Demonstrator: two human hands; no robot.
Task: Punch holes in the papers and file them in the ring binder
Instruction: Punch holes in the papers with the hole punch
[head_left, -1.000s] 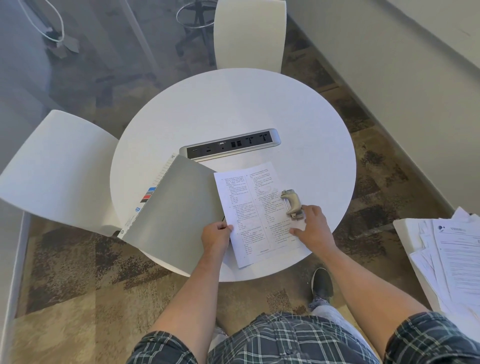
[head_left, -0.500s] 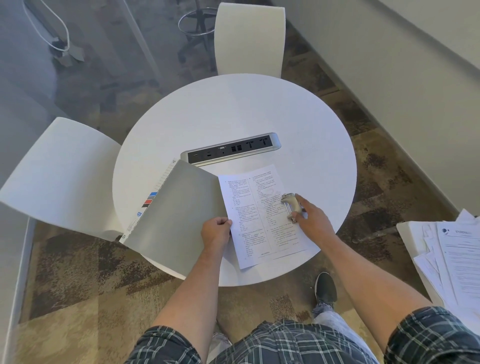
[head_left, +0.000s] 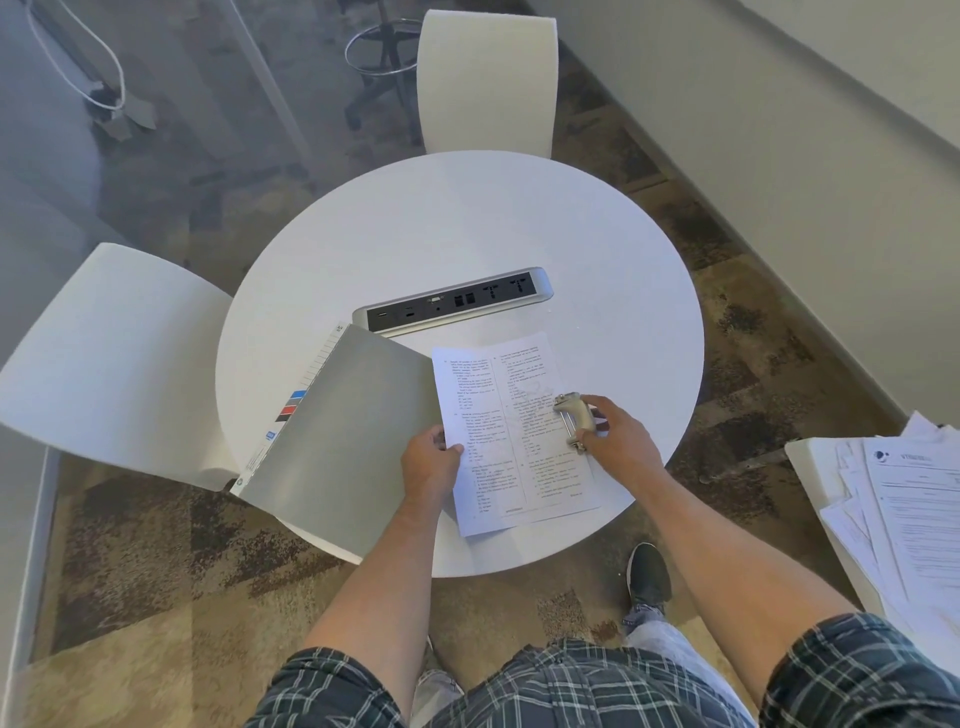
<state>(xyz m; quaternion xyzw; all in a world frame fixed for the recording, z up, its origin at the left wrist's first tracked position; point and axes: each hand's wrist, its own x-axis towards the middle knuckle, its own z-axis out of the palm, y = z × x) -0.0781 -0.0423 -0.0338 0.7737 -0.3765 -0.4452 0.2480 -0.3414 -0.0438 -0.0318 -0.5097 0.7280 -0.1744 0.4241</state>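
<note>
The person is pinching the left edge of the printed sheet (head_left: 511, 431) with their left hand (head_left: 431, 465), fingers curled shut on it. Right hand (head_left: 618, 441) is gripping the little hole punch (head_left: 574, 418) at the sheet's right edge. The open grey binder (head_left: 343, 441) is overhanging the round table's (head_left: 467, 228) near-left edge, touching the paper.

I stand at a round white table (head_left: 467, 218) on mottled brown carpet (head_left: 156, 597), two white chairs (head_left: 119, 358) drawn up.
</note>
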